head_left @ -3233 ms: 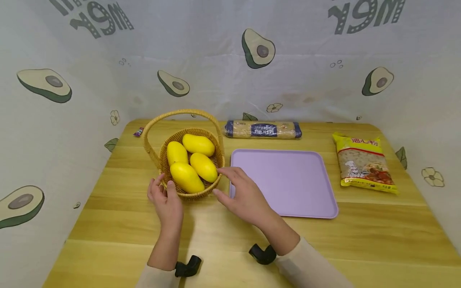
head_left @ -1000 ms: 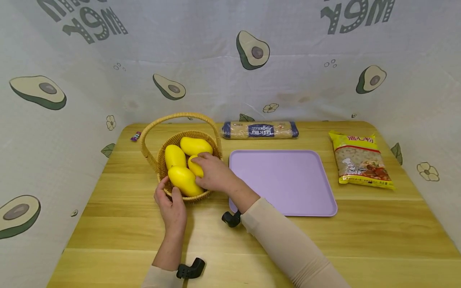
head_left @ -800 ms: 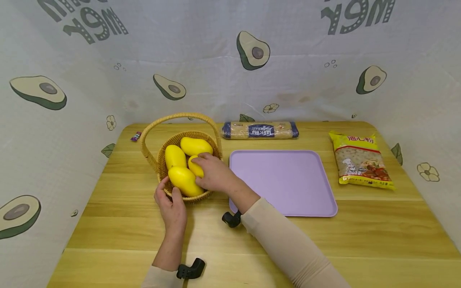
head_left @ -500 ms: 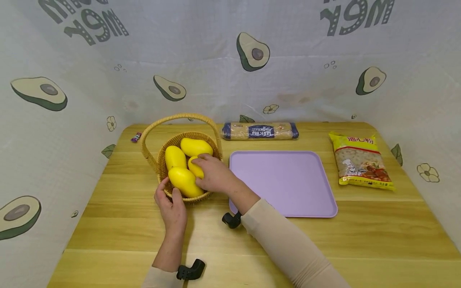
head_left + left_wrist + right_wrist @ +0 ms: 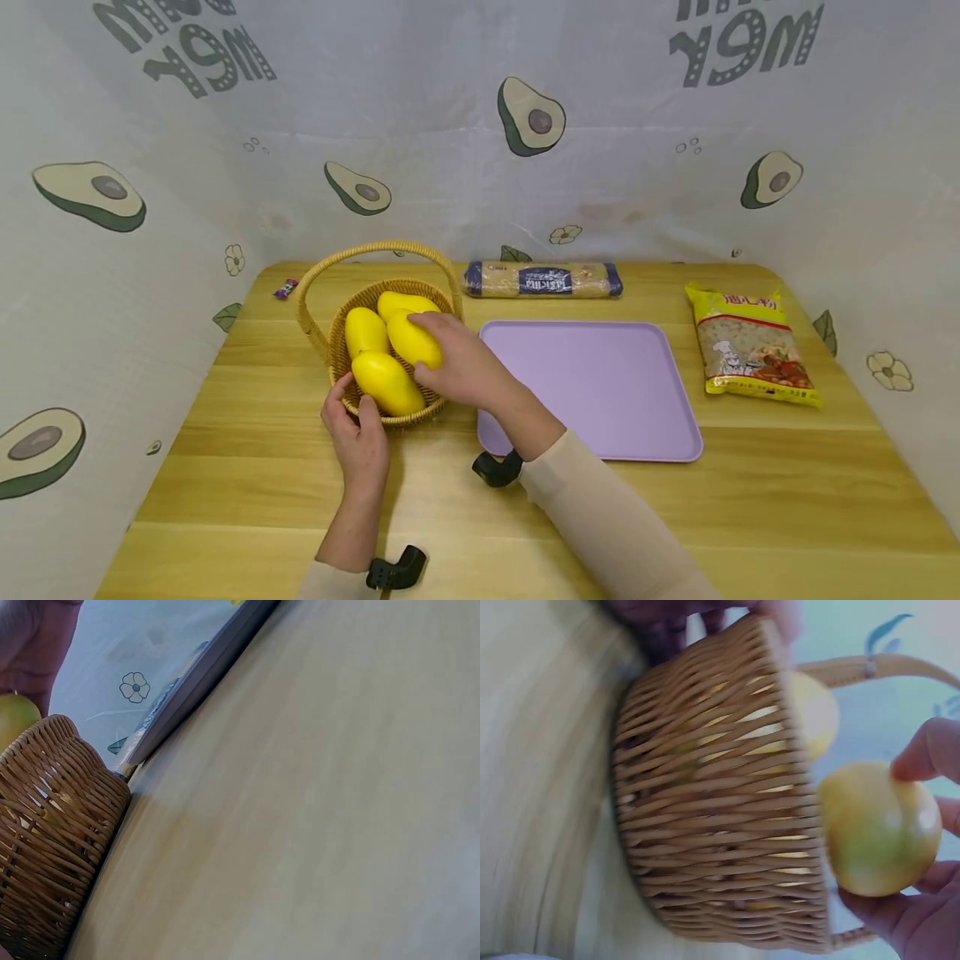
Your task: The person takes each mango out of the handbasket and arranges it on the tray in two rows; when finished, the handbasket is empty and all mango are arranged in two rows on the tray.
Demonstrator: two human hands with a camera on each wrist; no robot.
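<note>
Near the far left corner of the table (image 5: pixel 750 508), a small purple wrapped sweet (image 5: pixel 286 289) is placed. To its right, toward the far edge, a woven basket (image 5: pixel 405 420) is set upright, its arched handle raised. The near left part of its rim is gripped by the left hand (image 5: pixel 360 446), thumb in front and fingers curved along the outside. Inside the basket, one yellow mango (image 5: pixel 366 332) is seated at the left, a front mango (image 5: pixel 388 383) is rested against the near side, and a back mango (image 5: pixel 406 302) is partly hidden. The held mango (image 5: pixel 412 340) is grasped between the thumb and fingers of the right hand (image 5: pixel 468 367); in the right wrist view it is seen above the rim. Along the far edge, a pasta packet (image 5: pixel 543 280) is laid lengthwise. In front of it, just beside the basket, a lilac tray (image 5: pixel 600 392) is laid flat. A yellow food bag (image 5: pixel 757 346) is placed near the right edge, toward the far right corner.
</note>
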